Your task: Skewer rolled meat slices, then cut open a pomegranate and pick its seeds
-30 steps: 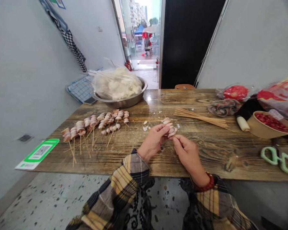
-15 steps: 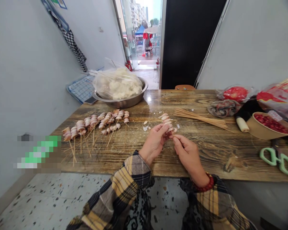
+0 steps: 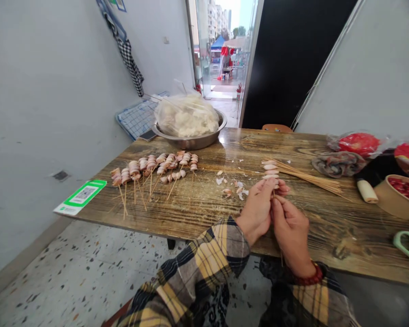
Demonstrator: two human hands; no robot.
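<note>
On your left, slim tan sticks threaded with pinkish-white, clove-shaped pieces [image 3: 134,169] lie on the brown wooden table [image 3: 197,209]. Further right, your left hand [image 3: 257,206] grips the lower part of a thin tan skewer stacked with pale, pink-tinged cloves [image 3: 270,171] (the lowest partly hidden by fingers); the visible column projects beyond that hand. Rightmost, your right hand [image 3: 291,229], fingers curled, pinches its bare stick below the cloves.

Wooden table [image 3: 207,206], garlic skewers [image 3: 152,162], bare sticks [image 3: 313,179], metal basin [image 3: 194,144]
</note>
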